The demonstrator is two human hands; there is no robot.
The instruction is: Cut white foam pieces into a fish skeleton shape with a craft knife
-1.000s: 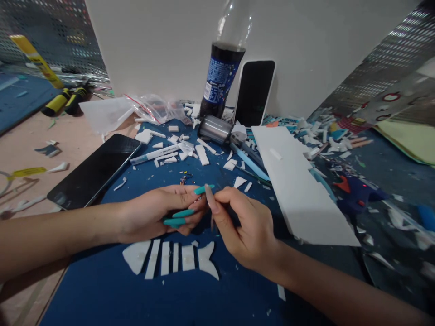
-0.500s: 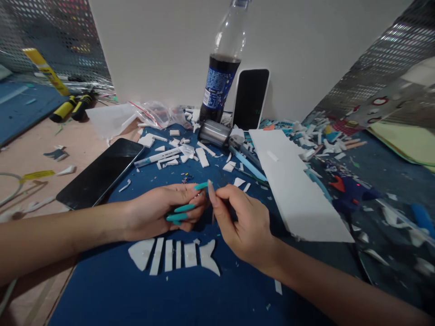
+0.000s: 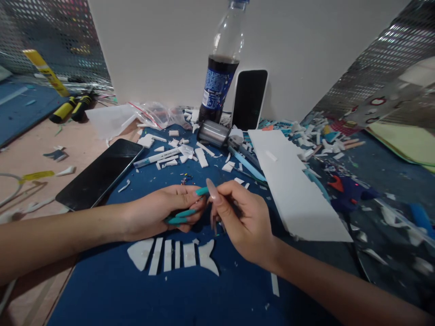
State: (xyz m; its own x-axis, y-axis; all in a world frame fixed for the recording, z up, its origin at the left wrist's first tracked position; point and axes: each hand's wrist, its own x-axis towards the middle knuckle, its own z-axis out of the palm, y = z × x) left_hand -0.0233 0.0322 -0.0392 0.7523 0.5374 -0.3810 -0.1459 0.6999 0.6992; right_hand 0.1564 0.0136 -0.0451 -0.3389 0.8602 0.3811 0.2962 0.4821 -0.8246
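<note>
Over the blue mat [image 3: 142,303], my left hand [image 3: 170,206] and my right hand [image 3: 243,215] meet at the fingertips, both with fingers closed in a pinch. Long teal nails show on the left hand, pale pinkish ones on the right. Whatever lies between the fingertips is too small or hidden to make out. Just below the hands, white flat pieces lie in a row as a fish: a rounded head piece [image 3: 140,254], several narrow strips [image 3: 167,256], a wider piece [image 3: 189,255] and a forked tail [image 3: 208,257]. Tiny coloured bits [image 3: 186,179] lie behind the left hand.
A phone [image 3: 100,174] lies left; another phone [image 3: 249,99] leans beside a dark soda bottle [image 3: 217,86]. A white board [image 3: 299,190] and a dark blue glue gun [image 3: 351,192] are right. White scraps, a pen [image 3: 158,157] and a metal cylinder [image 3: 213,133] lie behind the hands.
My right fingertips have shifted slightly and the thumb now overlaps the left nail more. The lower right fingers show more. The fish pieces stay in place.
</note>
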